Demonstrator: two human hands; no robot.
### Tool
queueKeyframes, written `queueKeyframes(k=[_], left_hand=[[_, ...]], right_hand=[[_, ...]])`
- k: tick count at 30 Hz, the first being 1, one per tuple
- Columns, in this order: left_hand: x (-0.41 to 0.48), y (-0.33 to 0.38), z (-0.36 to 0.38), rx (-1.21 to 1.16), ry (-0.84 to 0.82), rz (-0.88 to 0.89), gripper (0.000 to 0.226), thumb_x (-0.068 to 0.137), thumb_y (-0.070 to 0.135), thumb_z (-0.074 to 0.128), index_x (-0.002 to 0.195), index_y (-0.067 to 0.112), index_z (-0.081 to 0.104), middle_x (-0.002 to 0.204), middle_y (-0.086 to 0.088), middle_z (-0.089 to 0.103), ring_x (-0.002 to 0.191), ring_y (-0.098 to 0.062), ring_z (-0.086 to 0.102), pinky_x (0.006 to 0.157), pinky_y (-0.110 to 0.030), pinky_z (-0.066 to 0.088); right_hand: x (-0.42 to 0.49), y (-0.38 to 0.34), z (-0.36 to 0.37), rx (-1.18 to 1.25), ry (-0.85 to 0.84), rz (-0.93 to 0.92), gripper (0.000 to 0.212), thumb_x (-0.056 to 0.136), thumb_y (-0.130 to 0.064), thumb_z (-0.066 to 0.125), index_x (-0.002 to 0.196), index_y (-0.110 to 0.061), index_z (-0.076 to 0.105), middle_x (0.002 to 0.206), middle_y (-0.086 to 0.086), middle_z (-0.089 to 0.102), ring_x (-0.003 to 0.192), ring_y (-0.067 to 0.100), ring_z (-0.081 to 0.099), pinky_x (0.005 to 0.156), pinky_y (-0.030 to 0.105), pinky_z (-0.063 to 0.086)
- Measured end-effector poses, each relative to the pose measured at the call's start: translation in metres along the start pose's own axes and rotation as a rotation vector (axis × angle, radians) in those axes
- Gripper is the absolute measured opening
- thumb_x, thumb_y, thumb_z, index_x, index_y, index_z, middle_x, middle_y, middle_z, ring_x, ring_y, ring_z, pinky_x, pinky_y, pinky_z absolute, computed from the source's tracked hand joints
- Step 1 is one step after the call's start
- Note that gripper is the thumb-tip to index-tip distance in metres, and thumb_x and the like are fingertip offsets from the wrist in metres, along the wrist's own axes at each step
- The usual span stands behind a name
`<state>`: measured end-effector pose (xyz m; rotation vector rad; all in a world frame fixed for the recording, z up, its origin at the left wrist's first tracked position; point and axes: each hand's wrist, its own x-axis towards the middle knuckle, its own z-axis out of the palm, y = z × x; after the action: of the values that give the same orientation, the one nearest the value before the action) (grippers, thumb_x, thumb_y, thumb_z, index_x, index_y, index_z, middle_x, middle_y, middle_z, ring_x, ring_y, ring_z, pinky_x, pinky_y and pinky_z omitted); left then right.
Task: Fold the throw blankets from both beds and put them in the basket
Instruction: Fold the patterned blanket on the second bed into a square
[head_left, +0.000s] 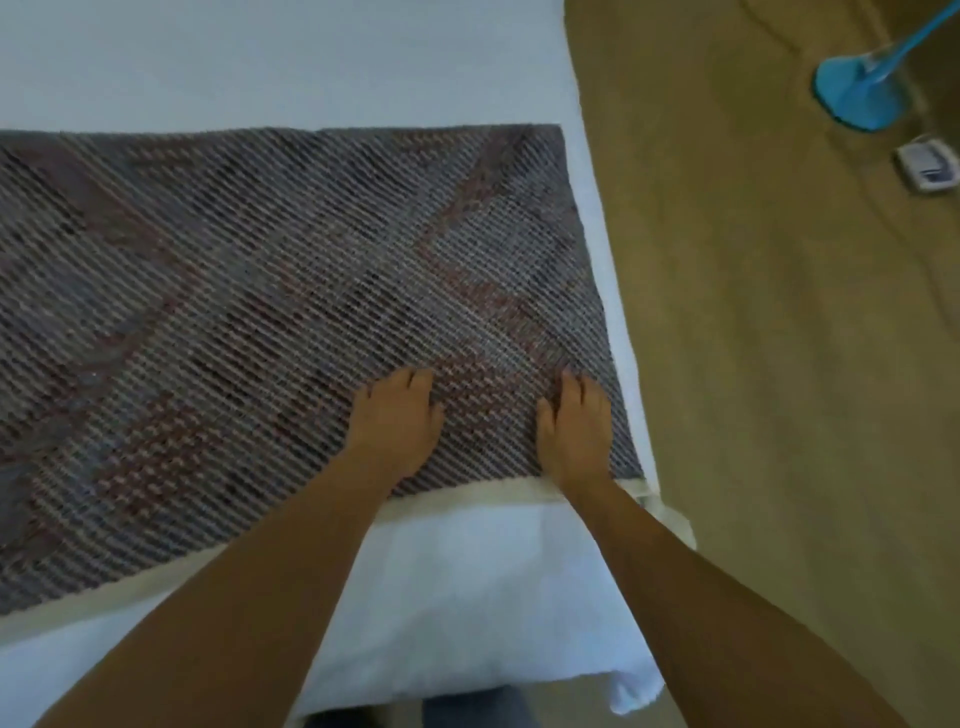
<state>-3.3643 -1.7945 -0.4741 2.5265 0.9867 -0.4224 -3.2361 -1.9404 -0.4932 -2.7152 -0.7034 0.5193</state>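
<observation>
Both forearms enter from the bottom edge and converge toward the near right corner of the throw blanket (249, 291). Left hand (397, 423) rests palm down on the fabric, fingers curled slightly at the tips, gripping nothing visible. Right hand (576, 431) lies just beside it to the right, also palm down on the fabric, fingers bent and drawn together; whether it pinches the weave cannot be told. A narrow strip of blanket separates the two hands.

Blanket position: spread flat on the white bed (260, 57), woven in grey with reddish diagonal patterning. Long axis: left to right across the view, running off the left edge. The right short edge runs close to the right side of the mattress, slanting outward toward the camera. A cream border (467, 496) trims the near long edge, and both wrists cross it. The far long edge lies straight, with bare white sheet beyond it.

White bedding (467, 597) shows between the forearms, below the blanket's near edge.

Right of the bed, tan carpet (779, 364) covers the floor. A blue stand base (852, 93) sits at the upper right, with a small white device (927, 169) near it on the carpet.
</observation>
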Motion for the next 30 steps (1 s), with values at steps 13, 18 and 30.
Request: queueKeyframes(k=[13,18,30], left_hand=[[0.156,0.194,-0.001,0.083,-0.115,-0.085,0.090,0.089,0.060,0.040,0.147,0.004,-0.001,0.154,-0.021,0.007,0.136,-0.044,0.019,0.107,-0.056,0.025],[0.179,0.214,0.011,0.062,-0.131,-0.312,0.095,0.090,0.043,0.051,0.144,-0.001,-0.013,0.155,-0.022,-0.004,0.138,-0.047,0.011,0.109,-0.056,0.026],[0.184,0.170,-0.027,-0.112,0.135,-0.178,0.024,0.096,0.012,0.043,0.108,-0.004,0.056,0.114,-0.022,0.060,0.104,-0.033,0.058,0.086,-0.036,0.046]], right_hand=[[0.019,0.080,0.011,0.310,-0.208,0.453,0.037,0.093,-0.052,0.037,0.087,-0.016,0.038,0.083,0.003,0.057,0.085,0.030,0.062,0.066,0.031,0.038],[0.019,0.079,0.008,0.330,-0.228,0.399,0.041,0.093,-0.053,0.036,0.096,-0.013,0.045,0.094,0.008,0.066,0.088,0.031,0.063,0.073,0.035,0.046],[-0.012,0.048,0.009,0.415,-0.103,0.295,0.026,0.093,-0.044,0.039,0.084,-0.020,0.033,0.070,0.000,0.052,0.071,0.028,0.059,0.060,0.031,0.039]])
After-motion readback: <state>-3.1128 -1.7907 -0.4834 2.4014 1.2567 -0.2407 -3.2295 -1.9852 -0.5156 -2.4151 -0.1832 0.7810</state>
